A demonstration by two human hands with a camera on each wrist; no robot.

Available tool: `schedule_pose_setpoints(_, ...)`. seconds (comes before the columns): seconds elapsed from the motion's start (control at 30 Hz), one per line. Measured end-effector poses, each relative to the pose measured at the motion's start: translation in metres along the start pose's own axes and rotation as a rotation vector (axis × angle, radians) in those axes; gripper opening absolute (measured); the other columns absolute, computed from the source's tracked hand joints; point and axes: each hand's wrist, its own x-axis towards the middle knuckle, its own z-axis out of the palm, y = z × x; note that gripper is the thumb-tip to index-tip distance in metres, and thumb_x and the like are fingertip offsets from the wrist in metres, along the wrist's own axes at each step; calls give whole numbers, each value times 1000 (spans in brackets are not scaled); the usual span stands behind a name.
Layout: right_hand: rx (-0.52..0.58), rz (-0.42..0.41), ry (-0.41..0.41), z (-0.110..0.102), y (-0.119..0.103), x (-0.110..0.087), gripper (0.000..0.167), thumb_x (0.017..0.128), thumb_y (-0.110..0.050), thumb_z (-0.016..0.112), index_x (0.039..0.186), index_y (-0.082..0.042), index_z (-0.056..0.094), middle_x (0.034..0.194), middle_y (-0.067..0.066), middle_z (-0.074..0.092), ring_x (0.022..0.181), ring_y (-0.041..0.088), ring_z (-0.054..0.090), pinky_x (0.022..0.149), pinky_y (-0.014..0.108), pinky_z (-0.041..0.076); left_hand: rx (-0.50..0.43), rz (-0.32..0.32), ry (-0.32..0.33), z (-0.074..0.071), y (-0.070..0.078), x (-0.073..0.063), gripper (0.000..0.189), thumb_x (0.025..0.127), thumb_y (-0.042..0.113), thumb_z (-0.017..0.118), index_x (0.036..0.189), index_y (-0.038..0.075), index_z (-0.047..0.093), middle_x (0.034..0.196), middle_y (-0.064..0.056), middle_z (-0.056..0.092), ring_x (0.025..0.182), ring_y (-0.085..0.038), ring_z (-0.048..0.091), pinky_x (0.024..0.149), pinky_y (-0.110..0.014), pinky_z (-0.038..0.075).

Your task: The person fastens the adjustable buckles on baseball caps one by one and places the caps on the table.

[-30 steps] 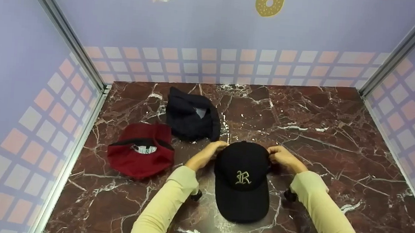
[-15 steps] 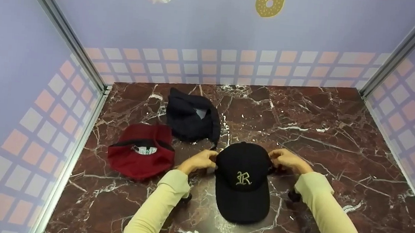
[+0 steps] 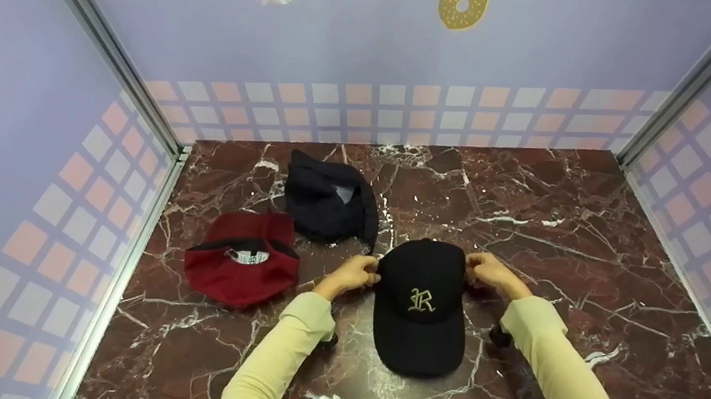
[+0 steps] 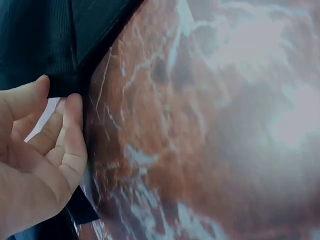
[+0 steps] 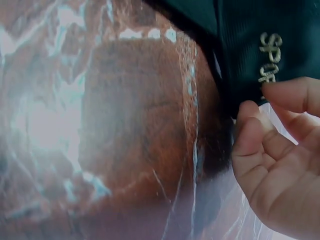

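Observation:
A black baseball cap (image 3: 418, 344) with a gold embroidered letter R lies crown up, its brim toward me. At its left edge my left hand (image 3: 349, 275) pinches the rim; the left wrist view shows the thumb on top of the black fabric (image 4: 35, 45) and fingers beneath. My right hand (image 3: 490, 275) pinches the opposite side. In the right wrist view its thumb presses beside the gold lettering (image 5: 270, 52) on the cap's side, fingers under the edge. The inside of the cap is hidden from above.
A dark red cap (image 3: 241, 282) lies upturned on the left, white label showing. Behind it is a dark navy cap (image 3: 323, 206), also with its inside showing. The marbled brown tabletop (image 3: 555, 240) is enclosed by lilac walls (image 3: 368, 42) at the back and sides.
My left hand has come down from the cap's back left to its side edge. The black cap has shifted slightly right and away from me. The other two caps have stayed put.

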Motion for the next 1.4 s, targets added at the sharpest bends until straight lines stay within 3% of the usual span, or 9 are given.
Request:
schedule_pose_setpoints(0.07,46,10,43,1,-1,1,26,70,14,35,79,-3,52,65,3,46,54,12,44,50,23,38,-52,-29,16,4,-5,7,9,78,14,62,81,10,54,69,-1,55,55,-13,54,44,-26,42)
schedule_pose_setpoints(0.2,125,12,128,3,-1,4,28,72,12,34,90,2,54,66,-2,48,55,10,46,52,22,40,-91,-103,83,0,38,-10,11,81,8,58,93,7,58,76,-7,61,57,-17,59,47,-27,46)
schedule_pose_setpoints(0.3,229,9,155,3,2,7,30,74,10,34,96,2,53,68,-3,51,57,8,50,53,22,44,-145,-171,123,-10,90,-34,12,82,6,57,94,5,58,79,-10,62,62,-19,62,54,-29,50)
schedule_pose_setpoints(0.47,441,34,157,5,3,9,24,80,8,33,92,-4,50,60,-7,47,50,4,44,48,18,38,-202,-214,194,-16,133,-53,10,84,2,52,93,-2,55,79,-12,60,64,-16,62,58,-26,51)
schedule_pose_setpoints(0.6,465,34,182,4,1,8,17,84,2,34,90,-5,48,56,-8,42,47,2,36,47,17,32,-241,-211,260,-13,137,-53,12,84,1,51,94,-4,55,81,-12,60,61,-14,59,55,-23,50)
schedule_pose_setpoints(0.8,438,24,195,-1,-2,2,20,89,-4,34,98,0,51,67,-6,53,56,4,48,55,20,43,-357,-276,272,-14,138,-52,20,87,7,48,104,-1,53,79,-5,54,63,-14,57,54,-23,46)
schedule_pose_setpoints(1.03,296,157,212,-15,-1,-5,27,94,-25,36,109,-5,48,74,-6,56,66,11,57,65,32,50,-394,-358,131,-24,143,-65,41,86,13,52,123,2,41,104,-14,58,85,-27,61,72,-35,49)
schedule_pose_setpoints(1.27,214,248,-17,-28,2,-18,72,86,-57,37,133,-3,29,96,8,58,82,21,59,70,38,51,-434,-413,-25,-26,147,-76,63,83,14,56,137,9,24,125,-18,47,97,-33,58,81,-42,47)
schedule_pose_setpoints(1.4,196,264,-120,-30,3,-19,76,84,-60,36,134,-4,27,104,13,54,89,24,57,72,41,50,-475,-433,-94,-27,153,-80,74,83,17,58,141,16,12,133,-18,39,99,-32,57,79,-41,49)
